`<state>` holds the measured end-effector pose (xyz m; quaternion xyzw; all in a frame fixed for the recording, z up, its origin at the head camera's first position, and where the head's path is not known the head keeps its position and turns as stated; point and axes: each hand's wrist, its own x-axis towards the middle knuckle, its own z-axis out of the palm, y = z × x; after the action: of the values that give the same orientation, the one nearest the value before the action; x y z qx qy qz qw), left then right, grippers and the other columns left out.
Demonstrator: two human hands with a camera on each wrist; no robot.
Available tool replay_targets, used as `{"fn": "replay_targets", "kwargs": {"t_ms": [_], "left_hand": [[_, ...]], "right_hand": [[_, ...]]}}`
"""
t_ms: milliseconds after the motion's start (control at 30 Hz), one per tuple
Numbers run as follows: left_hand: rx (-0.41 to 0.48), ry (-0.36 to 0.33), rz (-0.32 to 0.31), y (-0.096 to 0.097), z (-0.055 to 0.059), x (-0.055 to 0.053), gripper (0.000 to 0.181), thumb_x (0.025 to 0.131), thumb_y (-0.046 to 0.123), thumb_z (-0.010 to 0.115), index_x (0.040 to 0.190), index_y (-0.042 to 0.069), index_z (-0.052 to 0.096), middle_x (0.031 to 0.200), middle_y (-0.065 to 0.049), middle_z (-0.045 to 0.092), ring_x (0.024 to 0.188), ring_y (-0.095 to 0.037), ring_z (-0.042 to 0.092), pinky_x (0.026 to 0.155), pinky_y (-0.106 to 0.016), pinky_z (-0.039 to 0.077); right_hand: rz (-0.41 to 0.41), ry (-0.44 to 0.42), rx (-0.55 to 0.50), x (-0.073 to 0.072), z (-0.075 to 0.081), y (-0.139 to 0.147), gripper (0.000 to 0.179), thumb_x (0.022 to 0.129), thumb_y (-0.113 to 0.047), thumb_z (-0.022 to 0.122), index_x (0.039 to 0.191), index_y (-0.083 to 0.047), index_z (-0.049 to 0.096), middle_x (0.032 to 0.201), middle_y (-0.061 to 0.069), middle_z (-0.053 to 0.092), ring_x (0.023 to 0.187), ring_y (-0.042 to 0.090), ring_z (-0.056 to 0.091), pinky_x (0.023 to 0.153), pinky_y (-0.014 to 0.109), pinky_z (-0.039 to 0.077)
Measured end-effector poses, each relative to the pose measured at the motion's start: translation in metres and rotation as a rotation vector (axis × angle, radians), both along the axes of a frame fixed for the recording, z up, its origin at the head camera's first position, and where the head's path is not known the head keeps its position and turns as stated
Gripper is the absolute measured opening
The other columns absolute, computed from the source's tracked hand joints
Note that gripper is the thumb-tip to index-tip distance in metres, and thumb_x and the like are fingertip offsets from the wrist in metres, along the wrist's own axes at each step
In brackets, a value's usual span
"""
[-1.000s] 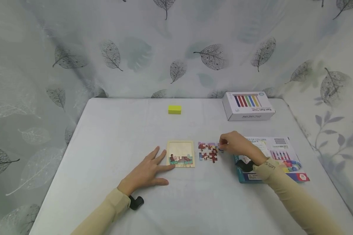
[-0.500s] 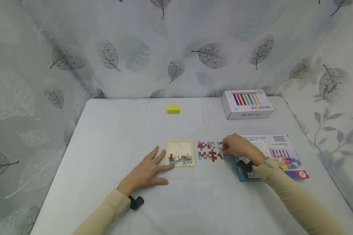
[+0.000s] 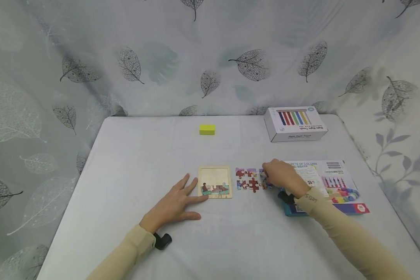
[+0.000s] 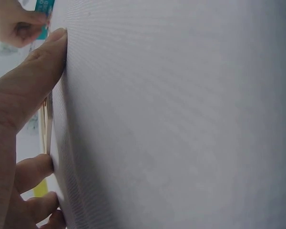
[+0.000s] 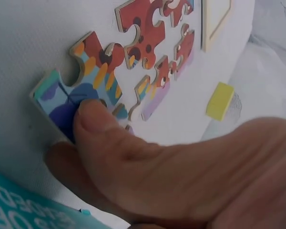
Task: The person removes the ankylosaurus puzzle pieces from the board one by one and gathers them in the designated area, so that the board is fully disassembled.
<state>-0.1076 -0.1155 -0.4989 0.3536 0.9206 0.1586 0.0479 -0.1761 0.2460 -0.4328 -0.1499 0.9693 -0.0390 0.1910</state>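
Note:
My left hand (image 3: 175, 204) lies flat with fingers spread, its fingertips at the left edge of a wooden puzzle tray (image 3: 213, 175). A strip of fitted puzzle pieces fills the tray's lower part. To the tray's right, several loose jigsaw pieces (image 3: 253, 184) with red, purple and orange print lie in rows. Over their right end, my right hand (image 3: 283, 175) pinches a blue and purple puzzle piece (image 5: 55, 102); its thumb is on the printed face and a finger is at the edge. That piece sits against an orange-and-red neighbour (image 5: 93, 59). The hand partly hides it.
A teal-sided box (image 3: 336, 179) lies beneath and beside the right wrist. A white box with coloured columns (image 3: 297, 134) stands at the back right. A yellow block (image 3: 207, 130) sits at the back middle of the white-covered table (image 3: 143, 147).
My right hand has shifted slightly around the right end of the loose pieces; a piece beside the red cross-shaped one has come into view there. My left hand stays in place.

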Motion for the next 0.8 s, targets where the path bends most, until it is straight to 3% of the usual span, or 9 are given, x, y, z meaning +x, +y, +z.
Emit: {"fn": "replay_targets", "kwargs": {"t_ms": [200, 500, 800], "left_hand": [[0.002, 0.001, 0.0, -0.0001, -0.0001, 0.0, 0.063, 0.08, 0.06, 0.074, 0.136, 0.035, 0.063, 0.16, -0.02, 0.039, 0.152, -0.05, 0.023, 0.118, -0.059, 0.036], [-0.001, 0.013, -0.002, -0.0006, -0.0003, -0.0007, 0.063, 0.08, 0.061, 0.074, 0.137, 0.034, 0.063, 0.16, -0.02, 0.039, 0.152, -0.05, 0.024, 0.117, -0.058, 0.037], [0.001, -0.011, 0.005, -0.0006, 0.0001, 0.0004, 0.063, 0.08, 0.061, 0.074, 0.137, 0.035, 0.063, 0.16, -0.019, 0.038, 0.152, -0.049, 0.022, 0.118, -0.058, 0.035]], "right_hand": [[0.027, 0.059, 0.021, -0.0005, -0.0034, -0.0034, 0.019, 0.086, -0.01, 0.077, 0.099, -0.001, 0.067, 0.084, 0.013, 0.068, 0.068, 0.02, 0.057, 0.058, 0.031, 0.047], [0.021, 0.078, 0.032, -0.0004, -0.0054, -0.0033, 0.024, 0.084, -0.011, 0.08, 0.101, 0.0, 0.067, 0.084, 0.014, 0.07, 0.066, 0.02, 0.056, 0.055, 0.028, 0.046], [-0.011, 0.059, -0.008, -0.0021, -0.0035, -0.0024, 0.016, 0.091, -0.011, 0.072, 0.101, 0.0, 0.066, 0.085, 0.013, 0.069, 0.065, 0.019, 0.055, 0.054, 0.027, 0.042]]}}
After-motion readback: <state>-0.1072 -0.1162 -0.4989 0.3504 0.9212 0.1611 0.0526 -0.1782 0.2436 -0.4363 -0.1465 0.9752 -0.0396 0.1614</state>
